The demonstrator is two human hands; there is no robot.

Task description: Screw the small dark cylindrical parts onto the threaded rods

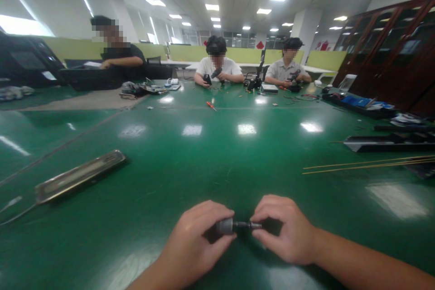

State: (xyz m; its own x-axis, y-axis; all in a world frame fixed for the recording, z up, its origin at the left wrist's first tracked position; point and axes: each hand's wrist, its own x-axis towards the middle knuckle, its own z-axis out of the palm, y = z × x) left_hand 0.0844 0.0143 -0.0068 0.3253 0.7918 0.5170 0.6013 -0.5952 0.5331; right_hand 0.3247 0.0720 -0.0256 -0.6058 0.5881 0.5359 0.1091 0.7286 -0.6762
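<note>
Low in the middle of the head view, a grey cylindrical part with a thin dark shaft (225, 226) lies level above the green table (210, 167). My left hand (195, 235) grips the thick grey body between thumb and fingers. At the shaft's right end sits a small metal sleeve (256, 225), pinched between the thumb and fingertips of my right hand (288, 229). A short length of shaft shows between the two hands. The exact kind of part is too small to make out.
A long metal-framed power strip (81, 176) with a cord lies at left. Thin yellowish rods (353, 164) and a black angled piece (384, 142) lie at right. Farther off are a red screwdriver (211, 106), a tool tray (360, 103) and three people seated across the table.
</note>
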